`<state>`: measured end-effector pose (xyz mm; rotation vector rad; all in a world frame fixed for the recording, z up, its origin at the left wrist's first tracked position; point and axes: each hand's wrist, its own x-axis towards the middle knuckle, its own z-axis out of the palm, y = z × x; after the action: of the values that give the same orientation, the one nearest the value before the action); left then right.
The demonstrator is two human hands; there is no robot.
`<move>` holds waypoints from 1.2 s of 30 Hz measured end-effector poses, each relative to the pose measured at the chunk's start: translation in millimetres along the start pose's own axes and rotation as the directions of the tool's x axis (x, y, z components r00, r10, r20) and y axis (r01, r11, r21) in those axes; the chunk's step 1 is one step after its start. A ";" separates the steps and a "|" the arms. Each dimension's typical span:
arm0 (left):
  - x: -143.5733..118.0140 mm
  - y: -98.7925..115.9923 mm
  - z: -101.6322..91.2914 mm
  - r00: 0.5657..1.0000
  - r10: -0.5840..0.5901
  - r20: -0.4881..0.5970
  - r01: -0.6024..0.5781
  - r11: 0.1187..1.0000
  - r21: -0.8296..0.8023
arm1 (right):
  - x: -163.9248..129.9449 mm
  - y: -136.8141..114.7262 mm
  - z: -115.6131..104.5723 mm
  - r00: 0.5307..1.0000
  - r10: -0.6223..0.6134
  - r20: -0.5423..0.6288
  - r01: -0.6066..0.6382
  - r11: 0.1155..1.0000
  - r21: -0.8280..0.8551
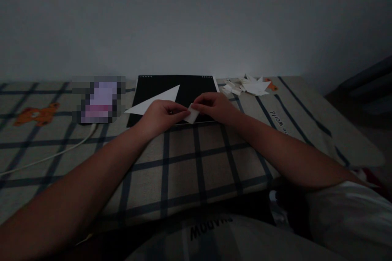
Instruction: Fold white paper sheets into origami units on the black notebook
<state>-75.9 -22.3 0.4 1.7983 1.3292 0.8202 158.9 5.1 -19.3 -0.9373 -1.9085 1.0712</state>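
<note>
I hold a small folded piece of white paper [191, 114], thin and matte with crisp straight edges, between my two hands. My left hand [161, 115] pinches its left side, fingers [179, 111] drawn together on it; my right hand [214, 106] pinches its upper right corner, fingers [200, 106] likewise closed on the paper. The piece sits just over the front edge of a flat black mat [199, 87], smooth and rectangular, which lies on a soft checked blanket [183, 163] with dark lines on beige. On the mat lies a long white paper triangle [156, 100], its point reaching past the mat's left edge. At the far right of the mat lies a heap of small folded white paper pieces [248, 86]. A white cable [55, 154] curves across the blanket on the left.
</note>
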 end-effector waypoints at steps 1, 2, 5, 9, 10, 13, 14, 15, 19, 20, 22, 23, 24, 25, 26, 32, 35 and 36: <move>0.2 -0.4 -0.2 1.000 -0.003 -0.022 0.003 1.000 -0.011 | 0.3 -0.1 0.2 1.000 0.014 0.003 -0.014 0.999 0.038; 0.6 -1.1 -0.3 0.999 -0.007 -0.051 0.006 1.000 -0.030 | 0.5 -0.3 0.3 0.999 0.033 0.007 -0.033 0.996 0.082; 2.2 -3.8 -0.4 0.990 -0.030 -0.140 0.014 0.994 -0.113 | 0.6 -1.7 0.1 0.995 0.089 0.054 -0.097 0.978 0.183; 3.4 -6.4 1.3 0.987 -0.069 -0.145 0.040 0.980 -0.194 | 0.2 -4.4 -1.2 0.988 0.108 0.110 -0.127 0.974 0.189; 3.3 -6.8 2.1 0.987 -0.077 -0.142 0.047 0.977 -0.208 | 0.1 -5.2 -1.5 0.987 0.116 0.110 -0.134 0.974 0.184; 2.9 -7.9 4.6 0.986 -0.095 -0.140 0.059 0.969 -0.240 | 0.0 -7.8 -2.1 0.984 0.148 0.099 -0.164 0.970 0.178; 2.9 -8.4 5.3 0.986 -0.098 -0.136 0.062 0.968 -0.245 | 0.0 -8.6 -2.1 0.983 0.159 0.095 -0.174 0.968 0.179; 2.9 -8.9 5.8 0.986 -0.098 -0.132 0.063 0.967 -0.247 | 0.0 -9.5 -2.1 0.981 0.170 0.091 -0.185 0.966 0.181; 3.2 -9.6 6.2 0.988 -0.076 -0.133 0.046 0.976 -0.214 | -0.2 -12.8 -1.7 0.974 0.215 0.077 -0.225 0.957 0.184; 3.2 -9.3 6.1 0.988 -0.072 -0.134 0.045 0.979 -0.198 | -0.4 -13.7 -1.8 0.973 0.217 0.074 -0.228 0.956 0.187; 3.0 -8.1 5.9 0.989 -0.075 -0.128 0.052 0.983 -0.174 | -0.9 -15.4 -2.2 0.973 0.217 0.075 -0.227 0.955 0.191; 2.7 -7.4 5.9 0.989 -0.079 -0.125 0.057 0.984 -0.168 | -1.1 -16.1 -2.5 0.973 0.218 0.077 -0.229 0.954 0.192; 2.5 -6.7 6.2 0.989 -0.081 -0.123 0.060 0.984 -0.165 | -1.4 -16.6 -2.8 0.972 0.222 0.081 -0.234 0.954 0.190; 2.3 -6.1 6.5 0.989 -0.082 -0.124 0.061 0.984 -0.165 | -1.5 -16.9 -3.0 0.970 0.228 0.084 -0.240 0.952 0.189; 2.0 -5.7 6.9 0.989 -0.081 -0.127 0.060 0.984 -0.167 | -1.7 -16.8 -3.1 0.968 0.233 0.087 -0.246 0.951 0.187; 1.9 -6.5 6.3 0.989 -0.058 -0.138 0.031 0.980 -0.194 | -1.8 -13.9 -0.7 0.962 0.258 0.089 -0.271 0.945 0.182; 2.2 -6.4 5.0 0.986 -0.072 -0.153 0.042 0.981 -0.189 | -1.2 -14.2 0.3 0.962 0.266 0.067 -0.275 0.937 0.216; 2.1 -5.9 4.9 0.984 -0.085 -0.155 0.054 0.980 -0.190 | -0.8 -14.4 0.3 0.962 0.267 0.057 -0.272 0.934 0.230</move>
<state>-74.2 -20.1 -7.0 1.5585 1.3619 1.0349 155.7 -1.2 -6.8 -1.0721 -1.6558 1.4418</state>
